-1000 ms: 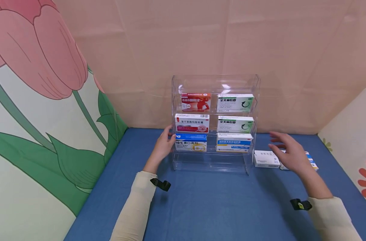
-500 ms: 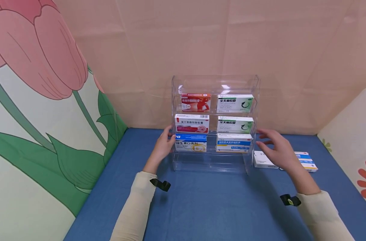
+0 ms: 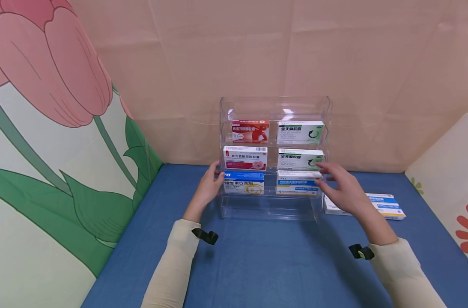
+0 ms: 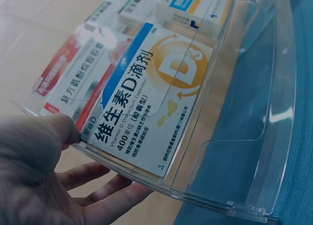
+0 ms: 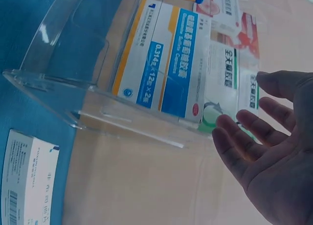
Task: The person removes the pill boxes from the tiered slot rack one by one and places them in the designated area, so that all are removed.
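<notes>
A clear acrylic display rack [image 3: 270,207] stands on the blue table with medicine boxes on its tiers. My left hand [image 3: 210,185] grips the rack's left side, the thumb in front by the vitamin D box [image 4: 146,98] and the fingers behind the edge. At the right side, my right hand [image 3: 346,191] holds nothing, its fingers spread and slightly bent. In the head view its fingertips overlap the lower right blue-and-white box [image 3: 295,184] and the green-and-white box [image 3: 297,159] above it. The right wrist view shows this palm [image 5: 283,181] beside the rack.
Left column tiers hold a red box [image 3: 250,131] and a white-and-red box [image 3: 245,158]; another green-and-white box [image 3: 300,131] is at upper right. On the table right of the rack lie a white box [image 5: 29,181] and a blue-and-white box [image 3: 386,206]. A pink cloth backdrop [image 3: 257,51] hangs behind.
My right hand has moved left, from over the boxes on the table to the rack's right side, uncovering the blue-and-white box there. My left hand has stayed at the rack.
</notes>
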Demonstrator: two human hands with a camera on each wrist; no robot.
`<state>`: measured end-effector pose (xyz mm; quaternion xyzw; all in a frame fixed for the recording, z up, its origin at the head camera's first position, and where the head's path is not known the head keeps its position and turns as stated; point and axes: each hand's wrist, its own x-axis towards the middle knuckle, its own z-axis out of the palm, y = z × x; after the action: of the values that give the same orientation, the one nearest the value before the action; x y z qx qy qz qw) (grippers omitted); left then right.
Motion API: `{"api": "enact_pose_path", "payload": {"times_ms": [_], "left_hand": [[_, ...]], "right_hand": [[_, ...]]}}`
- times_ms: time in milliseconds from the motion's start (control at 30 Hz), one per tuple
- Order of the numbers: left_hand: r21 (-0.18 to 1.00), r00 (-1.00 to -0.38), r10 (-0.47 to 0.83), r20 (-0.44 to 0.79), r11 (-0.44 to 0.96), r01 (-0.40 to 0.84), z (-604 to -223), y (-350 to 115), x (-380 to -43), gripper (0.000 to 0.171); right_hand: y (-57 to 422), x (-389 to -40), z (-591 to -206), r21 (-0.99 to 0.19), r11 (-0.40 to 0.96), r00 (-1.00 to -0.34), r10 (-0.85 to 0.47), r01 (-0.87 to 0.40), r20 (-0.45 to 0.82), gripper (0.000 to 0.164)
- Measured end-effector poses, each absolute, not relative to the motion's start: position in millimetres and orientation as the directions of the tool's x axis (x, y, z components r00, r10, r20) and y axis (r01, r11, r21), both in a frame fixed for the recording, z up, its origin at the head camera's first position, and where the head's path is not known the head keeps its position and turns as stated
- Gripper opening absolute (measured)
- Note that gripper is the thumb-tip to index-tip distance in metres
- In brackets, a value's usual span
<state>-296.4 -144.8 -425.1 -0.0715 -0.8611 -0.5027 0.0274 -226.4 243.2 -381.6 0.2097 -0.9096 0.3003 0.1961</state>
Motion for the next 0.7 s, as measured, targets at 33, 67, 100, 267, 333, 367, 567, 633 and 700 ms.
{"api": "enact_pose_path", "payload": {"times_ms": [33, 67, 100, 267, 333, 367, 567, 633, 700], "left_hand": [[0.862, -0.988, 0.096, 0.119, 0.483, 0.151, -425, -145, -297, 0.050], [0.863, -0.988, 0.096, 0.120, 0.482, 0.151, -425, -145, -297, 0.050], [0.862, -0.988, 0.097, 0.120, 0.483, 0.152, -426, -145, -297, 0.050], [0.863, -0.989, 0.099, 0.114, 0.483, 0.148, -427, -146, -298, 0.051], [0.866, -0.990, 0.098, 0.105, 0.480, 0.140, -427, -146, -298, 0.051], [0.868, -0.990, 0.097, 0.102, 0.478, 0.136, -427, -146, -298, 0.051], [0.870, -0.990, 0.101, 0.100, 0.474, 0.136, -424, -145, -297, 0.052], [0.872, -0.990, 0.102, 0.099, 0.471, 0.136, -424, -145, -297, 0.052], [0.874, -0.990, 0.102, 0.096, 0.467, 0.133, -424, -145, -296, 0.051]], "right_hand": [[242, -227, -382, -0.461, 0.731, -0.833, -0.270, -0.504, 0.482, 0.053], [240, -228, -382, -0.458, 0.730, -0.833, -0.276, -0.506, 0.480, 0.054], [238, -229, -382, -0.451, 0.734, -0.832, -0.283, -0.508, 0.476, 0.055], [230, -232, -383, -0.419, 0.760, -0.845, -0.315, -0.497, 0.432, 0.057], [227, -233, -383, -0.420, 0.767, -0.856, -0.318, -0.485, 0.408, 0.058], [225, -234, -383, -0.424, 0.770, -0.862, -0.316, -0.477, 0.395, 0.058], [219, -239, -384, -0.432, 0.804, -0.901, -0.278, -0.408, 0.332, 0.059], [217, -240, -385, -0.418, 0.820, -0.909, -0.275, -0.392, 0.315, 0.059], [215, -240, -385, -0.395, 0.834, -0.912, -0.277, -0.385, 0.303, 0.059]]}}
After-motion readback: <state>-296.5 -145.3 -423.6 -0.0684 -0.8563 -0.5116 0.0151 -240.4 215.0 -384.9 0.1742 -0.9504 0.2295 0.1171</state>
